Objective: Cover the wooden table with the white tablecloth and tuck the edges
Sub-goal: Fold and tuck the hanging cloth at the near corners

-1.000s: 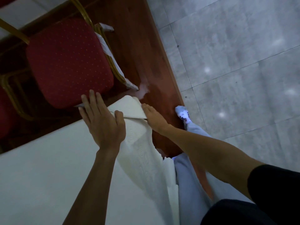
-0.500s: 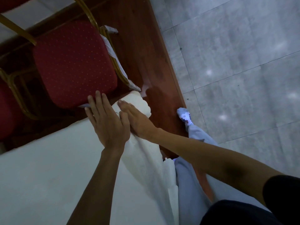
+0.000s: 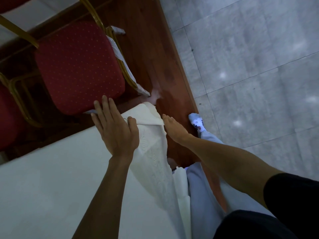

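Note:
The white tablecloth [image 3: 51, 195] covers the table top, and the wood of the table is hidden under it. At the far right corner the cloth is folded over into a flap [image 3: 146, 116], and a patterned side panel [image 3: 153, 156] hangs down from it. My left hand [image 3: 115, 131] lies flat on that corner, fingers spread, thumb on the fold line. My right hand [image 3: 174, 130] rests against the hanging side of the corner with straight fingers, its tips at the end of the fold.
A red padded chair [image 3: 77, 66] with a gold frame stands just beyond the corner, its seat edge touching my left fingertips. A reddish wooden floor strip [image 3: 155, 57] runs past it, with grey tiles [image 3: 250, 75] to the right. My socked foot [image 3: 196, 121] stands on the strip.
My right hand slid up over the folded corner beside my left hand, then came back down to the side of the corner. My left hand stayed flat on the corner.

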`<state>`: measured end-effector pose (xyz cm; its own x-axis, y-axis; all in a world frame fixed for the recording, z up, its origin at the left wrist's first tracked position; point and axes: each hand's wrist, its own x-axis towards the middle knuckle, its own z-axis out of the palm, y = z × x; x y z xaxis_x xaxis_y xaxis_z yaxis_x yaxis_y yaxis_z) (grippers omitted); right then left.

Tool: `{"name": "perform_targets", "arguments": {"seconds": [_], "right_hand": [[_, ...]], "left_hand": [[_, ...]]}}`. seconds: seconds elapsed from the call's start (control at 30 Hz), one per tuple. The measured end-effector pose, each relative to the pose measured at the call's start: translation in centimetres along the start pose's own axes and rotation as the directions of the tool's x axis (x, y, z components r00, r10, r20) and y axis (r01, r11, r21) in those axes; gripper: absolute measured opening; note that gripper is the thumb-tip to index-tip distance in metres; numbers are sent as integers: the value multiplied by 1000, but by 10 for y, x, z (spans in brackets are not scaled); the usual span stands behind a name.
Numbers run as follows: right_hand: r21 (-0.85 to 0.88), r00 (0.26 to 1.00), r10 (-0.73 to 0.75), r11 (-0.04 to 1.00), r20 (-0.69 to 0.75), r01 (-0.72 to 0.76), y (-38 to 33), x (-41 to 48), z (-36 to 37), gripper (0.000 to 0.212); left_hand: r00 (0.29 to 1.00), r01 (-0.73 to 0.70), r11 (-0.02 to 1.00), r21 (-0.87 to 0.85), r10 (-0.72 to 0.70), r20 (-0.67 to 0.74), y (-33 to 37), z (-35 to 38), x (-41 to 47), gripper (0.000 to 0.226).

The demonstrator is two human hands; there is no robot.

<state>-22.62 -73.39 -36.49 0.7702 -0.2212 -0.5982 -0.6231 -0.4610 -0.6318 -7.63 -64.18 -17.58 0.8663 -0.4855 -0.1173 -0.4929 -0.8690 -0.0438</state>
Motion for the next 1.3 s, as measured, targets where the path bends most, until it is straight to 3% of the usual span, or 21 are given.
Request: {"name": "perform_targets", "arguments": {"seconds": [0.23, 0.37, 0.47, 0.57, 0.67, 0.77, 0.87, 0.93, 1.07, 1.17, 1.23, 1.3], "right_hand": [[-34, 991, 65, 998, 114, -61, 9, 9, 9, 71], [359, 992, 33, 933, -126, 15, -32, 9, -23, 55], [561, 993, -63, 820, -104, 111, -83, 11, -54, 55], [511, 977, -209, 835, -48, 203, -116, 20, -62, 54], [387, 964, -251, 901, 88, 199, -114, 43, -47, 56], [155, 967, -100, 986, 234, 65, -83, 69, -31, 73], [-14, 961, 63, 998, 268, -62, -51, 89, -29, 81], [49, 968, 19, 998, 249, -33, -58, 91, -43, 76], [313, 954, -237, 934, 186, 171, -107, 72, -76, 63], [258, 909, -344, 924, 238, 282, -124, 66, -82, 62], [165, 895, -325, 944, 305, 287, -118, 77, -74, 66], [51, 908, -217, 976, 358, 213, -100, 92, -61, 70]], "left_hand": [[1000, 1, 1000, 4, -1, 11, 2, -1, 0, 73], [1000, 6, 1000, 8, -6, 16, 2, -2, 1, 74], [1000, 3, 1000, 18, -3, 22, 2, -2, 0, 75], [1000, 6, 999, 39, -7, 25, 3, -2, -1, 75], [999, 9, 998, 62, -11, 34, 3, -2, 0, 75], [999, 1, 997, 80, -5, 49, 2, -2, 0, 77], [999, 12, 997, 70, -16, 50, 2, -2, 1, 78], [998, 15, 998, 63, -19, 53, 3, -2, 1, 79], [998, 25, 998, 64, -29, 60, 4, -2, 1, 81], [998, 38, 998, 55, -41, 54, 4, -2, 2, 80], [998, 43, 998, 40, -45, 53, 3, -2, 2, 79], [997, 40, 999, 36, -42, 59, 3, -1, 3, 80]]}}
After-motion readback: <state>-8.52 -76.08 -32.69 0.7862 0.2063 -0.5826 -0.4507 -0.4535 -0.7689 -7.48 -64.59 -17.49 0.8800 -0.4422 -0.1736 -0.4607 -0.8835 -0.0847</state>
